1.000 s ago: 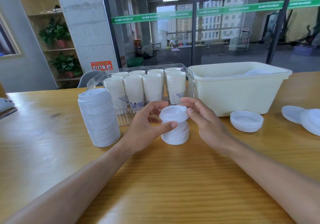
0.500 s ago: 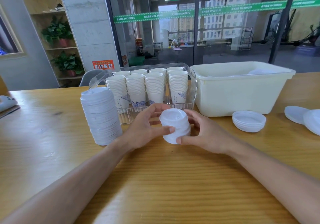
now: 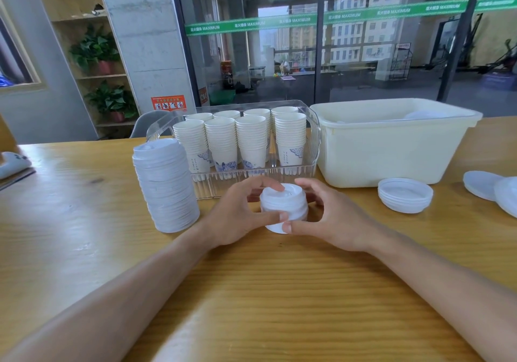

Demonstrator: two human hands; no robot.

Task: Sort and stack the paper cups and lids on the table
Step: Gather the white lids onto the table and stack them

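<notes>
A short stack of white lids [image 3: 283, 206] stands on the wooden table [image 3: 251, 291] in the middle. My left hand [image 3: 237, 216] and my right hand [image 3: 330, 216] curl round it from both sides, thumbs meeting at its front base. A tall leaning stack of white lids [image 3: 165, 185] stands to the left. Several stacks of paper cups [image 3: 240, 140] fill a clear tray [image 3: 313, 137] behind. A low pile of upturned lids [image 3: 405, 194] lies at the right.
A cream plastic tub [image 3: 391, 149] sits at the back right with a lid or two inside. Loose white lids [image 3: 492, 188] lie at the table's right edge. A pale object on a dark pad [image 3: 12, 164] rests at the far left.
The top lid, held raised above the short stack a second ago, has come down onto it. Both hands have closed in around the stack's sides, thumbs now at its base.
</notes>
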